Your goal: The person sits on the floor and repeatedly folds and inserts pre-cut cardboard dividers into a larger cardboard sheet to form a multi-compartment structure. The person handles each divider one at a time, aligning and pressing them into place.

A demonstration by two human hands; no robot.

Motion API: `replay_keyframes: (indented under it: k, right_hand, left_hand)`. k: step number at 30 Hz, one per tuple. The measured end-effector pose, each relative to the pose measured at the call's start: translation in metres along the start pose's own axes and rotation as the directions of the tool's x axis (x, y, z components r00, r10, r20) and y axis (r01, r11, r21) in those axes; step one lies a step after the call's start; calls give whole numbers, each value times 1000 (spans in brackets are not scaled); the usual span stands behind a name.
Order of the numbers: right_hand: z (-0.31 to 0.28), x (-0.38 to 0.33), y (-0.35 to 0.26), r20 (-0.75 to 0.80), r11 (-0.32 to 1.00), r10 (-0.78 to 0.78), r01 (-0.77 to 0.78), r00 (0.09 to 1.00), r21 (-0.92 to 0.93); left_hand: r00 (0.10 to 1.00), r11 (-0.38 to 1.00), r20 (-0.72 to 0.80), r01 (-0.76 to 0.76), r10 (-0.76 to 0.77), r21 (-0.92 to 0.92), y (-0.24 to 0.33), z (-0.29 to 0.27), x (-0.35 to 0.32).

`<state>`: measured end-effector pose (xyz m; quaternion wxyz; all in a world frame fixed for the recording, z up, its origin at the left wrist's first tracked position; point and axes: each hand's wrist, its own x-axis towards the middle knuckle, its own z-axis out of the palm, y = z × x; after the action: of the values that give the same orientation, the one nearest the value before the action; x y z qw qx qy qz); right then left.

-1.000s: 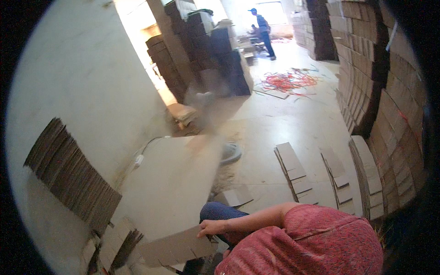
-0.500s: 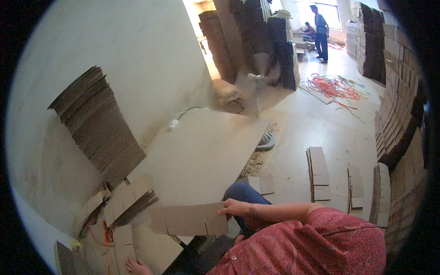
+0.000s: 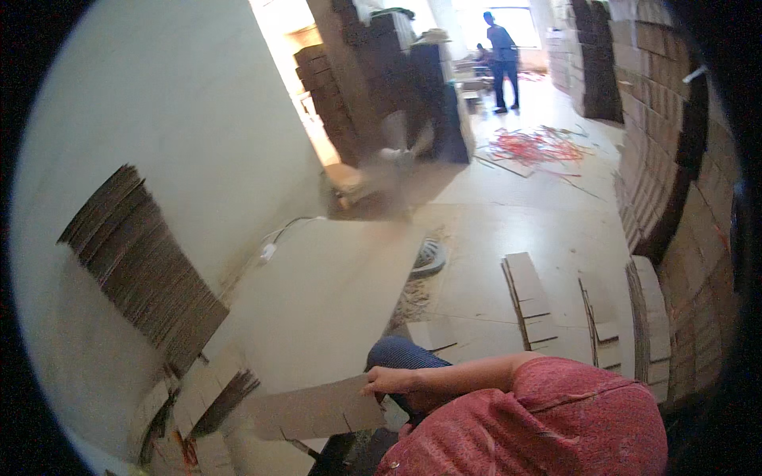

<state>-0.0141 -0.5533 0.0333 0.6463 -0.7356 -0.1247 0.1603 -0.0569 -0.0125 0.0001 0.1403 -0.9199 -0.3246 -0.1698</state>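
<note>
Lower centre: your hand [image 3: 389, 382], fingers clamped on a flat, notched brown cardboard sheet [image 3: 313, 408]; ribbed cardboard stack [image 3: 143, 266] leans at left.

At lower centre, the flat sheet [image 3: 317, 408] was matt brown cardboard, as was the ribbed, rough-edged leaning stack [image 3: 143, 262] at left. The wall [image 3: 182, 119] looked smooth, matt plaster.
</note>
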Motion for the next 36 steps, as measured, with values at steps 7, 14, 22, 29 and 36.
replay_keyframes:
  k: [7,14,22,29,36]
  right_hand:
    - [-6,14,42,-23,998,59,-60,998,-19]
    - [-5,10,31,-75,996,-44,38,996,-79]
    - [-5,11,31,-77,997,-24,19,997,-70]
    - [-4,11,31,-58,998,4,-8,998,-70]
    - [-4,15,30,-45,992,-20,14,999,-127]
  left_hand:
    - [990,997,-118,-79,80,15,15,-3,-6]
    - [931,985,-322,-172,173,31,4,28,5]
    - [905,977,-381,-133,190,169,-2,33,1]
    - [965,990,-230,-108,125,86,7,4,-4]
    - [965,989,-229,-112,131,94,-2,19,0]
